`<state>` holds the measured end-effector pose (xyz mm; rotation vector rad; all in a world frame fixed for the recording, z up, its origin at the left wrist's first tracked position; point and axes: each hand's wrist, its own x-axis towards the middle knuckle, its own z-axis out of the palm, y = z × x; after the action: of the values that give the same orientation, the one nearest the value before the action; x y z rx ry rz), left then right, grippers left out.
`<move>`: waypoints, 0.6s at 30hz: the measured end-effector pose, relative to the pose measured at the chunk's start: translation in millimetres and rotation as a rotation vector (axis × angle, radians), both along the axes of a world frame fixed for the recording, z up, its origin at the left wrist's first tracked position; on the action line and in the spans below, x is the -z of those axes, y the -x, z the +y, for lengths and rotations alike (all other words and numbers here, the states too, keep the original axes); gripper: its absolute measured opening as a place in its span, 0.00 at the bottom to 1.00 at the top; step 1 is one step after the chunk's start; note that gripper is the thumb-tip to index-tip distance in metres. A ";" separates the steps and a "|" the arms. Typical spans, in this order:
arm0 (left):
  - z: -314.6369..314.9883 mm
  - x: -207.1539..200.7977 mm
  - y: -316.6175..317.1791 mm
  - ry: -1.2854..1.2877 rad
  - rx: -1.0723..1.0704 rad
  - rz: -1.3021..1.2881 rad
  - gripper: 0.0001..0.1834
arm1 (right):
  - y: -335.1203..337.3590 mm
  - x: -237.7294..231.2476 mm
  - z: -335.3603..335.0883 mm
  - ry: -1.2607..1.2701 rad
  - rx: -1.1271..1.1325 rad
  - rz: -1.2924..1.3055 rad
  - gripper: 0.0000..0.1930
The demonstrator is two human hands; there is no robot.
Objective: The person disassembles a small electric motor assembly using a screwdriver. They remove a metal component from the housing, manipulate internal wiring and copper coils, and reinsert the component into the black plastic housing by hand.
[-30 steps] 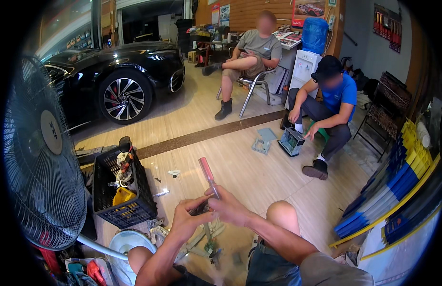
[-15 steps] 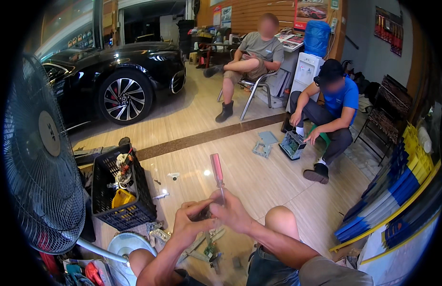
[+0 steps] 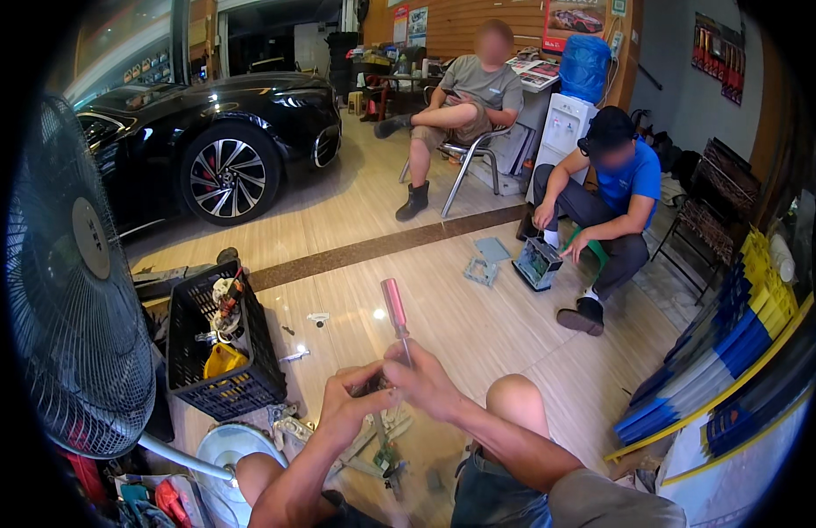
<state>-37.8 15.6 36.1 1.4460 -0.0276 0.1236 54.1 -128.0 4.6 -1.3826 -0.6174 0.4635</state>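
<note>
My left hand (image 3: 348,403) and my right hand (image 3: 428,380) meet in front of my knees. A screwdriver (image 3: 395,306) with a clear pinkish-red handle stands up from my right hand, which closes around its shaft. Its tip is hidden behind my fingers. My left hand is closed around a small dark part (image 3: 370,385), mostly covered by fingers, so its kind cannot be made out. Below my hands, loose metal pieces and a small green circuit board (image 3: 387,458) lie on the floor.
To the left stand a black plastic crate (image 3: 227,374) with parts in it and a large fan (image 3: 87,282). A black car (image 3: 223,150) is parked beyond. One person sits on a chair (image 3: 470,158); another works on an opened metal box (image 3: 537,262). Yellow-and-blue stacked items (image 3: 716,343) stand at right.
The screwdriver handle has shifted slightly left and up, and my hands have moved up a little with it. Both hands keep their hold.
</note>
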 end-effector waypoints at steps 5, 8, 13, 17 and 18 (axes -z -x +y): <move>0.5 0.1 1.4 -0.026 0.000 0.046 0.29 | 0.9 1.4 3.5 0.021 0.027 -0.019 0.27; -2.0 -1.6 2.0 0.003 -0.022 0.057 0.29 | 1.1 1.7 4.9 0.053 0.045 -0.022 0.27; -9.0 9.9 -0.5 -0.037 -0.126 -0.023 0.29 | 4.3 1.7 11.2 0.021 0.110 0.021 0.26; -20.1 19.4 -7.0 0.023 -0.163 0.012 0.29 | 0.1 -2.5 7.4 0.103 0.129 0.041 0.26; -21.0 18.3 -6.3 0.002 -0.143 0.026 0.29 | 0.0 -6.5 6.4 0.100 0.099 0.074 0.26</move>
<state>-31.5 -5.5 17.8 1.4466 0.0972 0.2223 54.1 -121.6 11.1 -1.4769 -0.4688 0.4691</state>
